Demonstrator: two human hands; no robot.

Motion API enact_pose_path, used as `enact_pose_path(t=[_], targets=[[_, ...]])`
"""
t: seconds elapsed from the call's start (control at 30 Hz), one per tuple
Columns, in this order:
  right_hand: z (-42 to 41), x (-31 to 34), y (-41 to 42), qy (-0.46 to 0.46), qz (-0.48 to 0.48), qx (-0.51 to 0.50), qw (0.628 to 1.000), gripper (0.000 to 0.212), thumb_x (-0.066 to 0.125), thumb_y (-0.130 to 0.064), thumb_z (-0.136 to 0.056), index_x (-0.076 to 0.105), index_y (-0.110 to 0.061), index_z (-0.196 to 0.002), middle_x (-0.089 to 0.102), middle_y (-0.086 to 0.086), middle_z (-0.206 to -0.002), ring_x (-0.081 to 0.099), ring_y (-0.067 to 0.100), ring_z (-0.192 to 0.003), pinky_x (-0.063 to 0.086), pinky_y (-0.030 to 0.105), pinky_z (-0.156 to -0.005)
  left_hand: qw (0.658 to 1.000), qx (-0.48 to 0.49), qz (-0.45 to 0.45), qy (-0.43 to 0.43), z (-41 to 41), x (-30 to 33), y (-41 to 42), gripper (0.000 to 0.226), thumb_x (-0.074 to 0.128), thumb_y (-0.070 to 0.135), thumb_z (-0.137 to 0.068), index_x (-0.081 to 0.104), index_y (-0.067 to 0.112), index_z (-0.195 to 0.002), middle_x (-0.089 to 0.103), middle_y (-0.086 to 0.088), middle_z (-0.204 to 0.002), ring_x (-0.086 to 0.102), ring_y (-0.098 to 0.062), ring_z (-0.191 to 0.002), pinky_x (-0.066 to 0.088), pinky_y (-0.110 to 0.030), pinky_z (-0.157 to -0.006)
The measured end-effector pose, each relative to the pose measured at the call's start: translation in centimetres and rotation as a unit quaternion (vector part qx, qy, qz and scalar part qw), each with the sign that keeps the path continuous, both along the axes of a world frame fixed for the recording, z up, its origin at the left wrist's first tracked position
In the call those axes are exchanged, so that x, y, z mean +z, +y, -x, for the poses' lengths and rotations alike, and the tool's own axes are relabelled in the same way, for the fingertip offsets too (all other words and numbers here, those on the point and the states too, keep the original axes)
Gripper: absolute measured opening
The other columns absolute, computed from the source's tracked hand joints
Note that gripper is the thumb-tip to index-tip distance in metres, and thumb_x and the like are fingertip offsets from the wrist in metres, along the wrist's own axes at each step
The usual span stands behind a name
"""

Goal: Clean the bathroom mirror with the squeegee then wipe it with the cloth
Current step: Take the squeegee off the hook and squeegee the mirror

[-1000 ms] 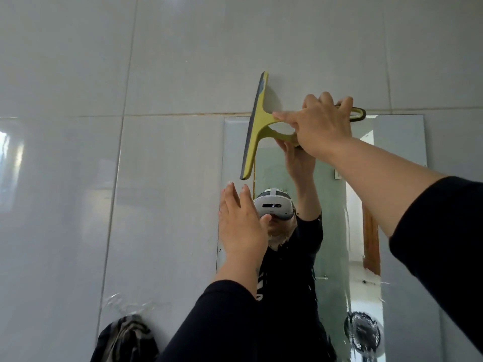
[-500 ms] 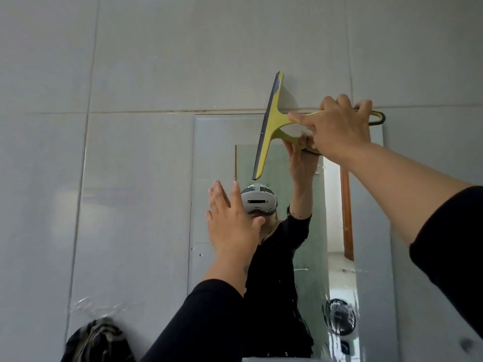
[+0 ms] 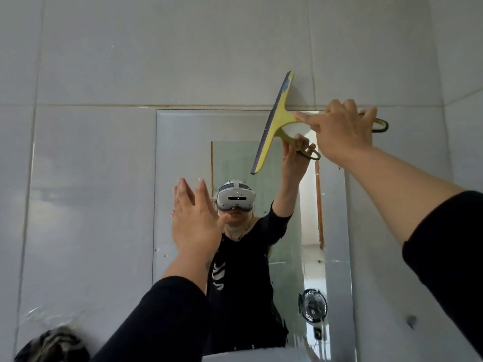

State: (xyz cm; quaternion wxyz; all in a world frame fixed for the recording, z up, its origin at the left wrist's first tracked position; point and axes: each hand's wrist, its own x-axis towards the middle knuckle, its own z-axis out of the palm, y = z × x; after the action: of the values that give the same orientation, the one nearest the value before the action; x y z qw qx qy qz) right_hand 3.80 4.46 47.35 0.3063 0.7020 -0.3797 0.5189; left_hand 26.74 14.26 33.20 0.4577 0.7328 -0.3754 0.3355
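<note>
A yellow-green squeegee [image 3: 275, 121] with a dark rubber blade lies against the top edge of the rectangular wall mirror [image 3: 183, 158], its blade nearly upright and partly over the tile above. My right hand [image 3: 342, 131] grips its handle, with the loop end sticking out to the right. My left hand [image 3: 194, 220] is raised flat in front of the mirror's lower left, fingers together and pointing up, holding nothing. A dark patterned cloth [image 3: 52, 346] hangs at the bottom left, under a clear wall hook.
Grey glossy wall tiles [image 3: 91, 178] surround the mirror. The mirror reflects a person in black with a headset, a small fan and a doorway. A white ledge [image 3: 256, 355] shows at the bottom edge.
The squeegee and my right hand have slid to the right along the mirror's top edge. My left hand has stayed raised at about the same place.
</note>
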Motion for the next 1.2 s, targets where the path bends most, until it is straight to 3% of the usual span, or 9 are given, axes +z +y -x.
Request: enact_pose_path(t=[0.37, 0.5, 0.63, 0.83, 0.9, 0.97, 1.1, 1.2], targets=[[2.4, -1.5, -1.6, -0.066, -0.148, 0.036, 0.986, 0.047, 0.035, -0.027, -0.101, 0.031, -0.054, -0.139, 0.050, 0.014, -0.118, 0.046, 0.035, -0.114, 0.037, 0.048, -0.090, 1.000, 0.003, 0.001, 0.003, -0.3, -0.1, -0.1, 0.092, 0.067, 0.052, -0.078, 0.010, 0.030, -0.147, -0.009, -0.003, -0.159, -0.007, -0.022, -0.147, 0.028, -0.053, -0.112], [2.2, -3.1, -1.9, -0.091, -0.154, 0.058, 0.982, 0.043, 0.032, -0.032, -0.101, 0.032, -0.048, -0.141, 0.058, 0.014, -0.118, 0.055, 0.036, -0.107, 0.045, 0.040, -0.081, 1.000, 0.000, 0.000, 0.002, -0.3, -0.1, -0.2, 0.092, 0.067, 0.052, -0.078, 0.010, 0.029, -0.147, -0.008, -0.004, -0.159, -0.006, -0.024, -0.147, 0.027, -0.054, -0.112], [1.6, -5.0, -1.3, -0.134, -0.171, 0.102, 0.971, 0.042, 0.033, -0.033, -0.101, 0.035, -0.043, -0.142, 0.064, 0.011, -0.115, 0.060, 0.033, -0.101, 0.039, 0.032, -0.069, 1.000, 0.001, -0.003, 0.004, -0.2, 0.0, -0.2, 0.094, 0.068, 0.052, -0.077, 0.011, 0.029, -0.148, -0.008, -0.004, -0.159, -0.005, -0.025, -0.147, 0.027, -0.054, -0.112], [-0.9, -7.8, -0.1, -0.224, -0.217, 0.210, 0.927, 0.045, 0.039, -0.028, -0.098, 0.038, -0.037, -0.142, 0.067, 0.008, -0.113, 0.060, 0.031, -0.105, 0.045, 0.032, -0.079, 1.000, -0.001, 0.000, -0.003, -0.4, -0.2, -0.4, 0.093, 0.069, 0.051, -0.076, 0.013, 0.028, -0.147, -0.007, -0.005, -0.159, -0.004, -0.026, -0.146, 0.028, -0.055, -0.111], [-1.9, -8.5, 0.7, -0.250, -0.223, 0.238, 0.912, 0.045, 0.040, -0.026, -0.099, 0.038, -0.033, -0.143, 0.069, 0.004, -0.104, 0.063, 0.024, -0.095, 0.047, 0.025, -0.079, 1.000, 0.002, -0.003, -0.002, -0.5, -0.1, -0.5, 0.094, 0.068, 0.052, -0.076, 0.011, 0.029, -0.147, -0.008, -0.003, -0.159, -0.004, -0.026, -0.146, 0.028, -0.056, -0.111], [-2.8, -9.2, 1.7, -0.265, -0.231, 0.252, 0.902, 0.045, 0.039, -0.024, -0.100, 0.037, -0.030, -0.144, 0.064, -0.001, -0.083, 0.063, 0.017, -0.079, 0.042, 0.013, -0.065, 1.000, 0.000, -0.008, 0.000, -0.5, 0.0, -0.5, 0.094, 0.068, 0.053, -0.076, 0.011, 0.029, -0.147, -0.008, -0.003, -0.159, -0.004, -0.026, -0.146, 0.029, -0.057, -0.110], [-4.6, -10.1, 3.3, -0.278, -0.233, 0.264, 0.893, 0.046, 0.038, -0.022, -0.101, 0.034, -0.026, -0.146, 0.066, 0.003, -0.089, 0.061, 0.018, -0.082, 0.045, 0.026, -0.075, 1.000, -0.007, 0.002, -0.019, -0.6, 0.1, 0.2, 0.090, 0.070, 0.049, -0.076, 0.016, 0.027, -0.145, 0.001, -0.006, -0.157, 0.007, -0.029, -0.145, 0.031, -0.054, -0.110], [-6.0, -10.6, 4.3, -0.279, -0.237, 0.281, 0.887, 0.047, 0.038, -0.021, -0.101, 0.033, -0.023, -0.147, 0.065, 0.003, -0.083, 0.060, 0.017, -0.076, 0.047, 0.026, -0.076, 0.999, 0.016, 0.008, -0.030, -0.7, -0.8, 1.3, 0.089, 0.067, 0.050, -0.079, 0.017, 0.021, -0.146, 0.007, -0.012, -0.156, 0.007, -0.029, -0.145, 0.022, -0.050, -0.115]])
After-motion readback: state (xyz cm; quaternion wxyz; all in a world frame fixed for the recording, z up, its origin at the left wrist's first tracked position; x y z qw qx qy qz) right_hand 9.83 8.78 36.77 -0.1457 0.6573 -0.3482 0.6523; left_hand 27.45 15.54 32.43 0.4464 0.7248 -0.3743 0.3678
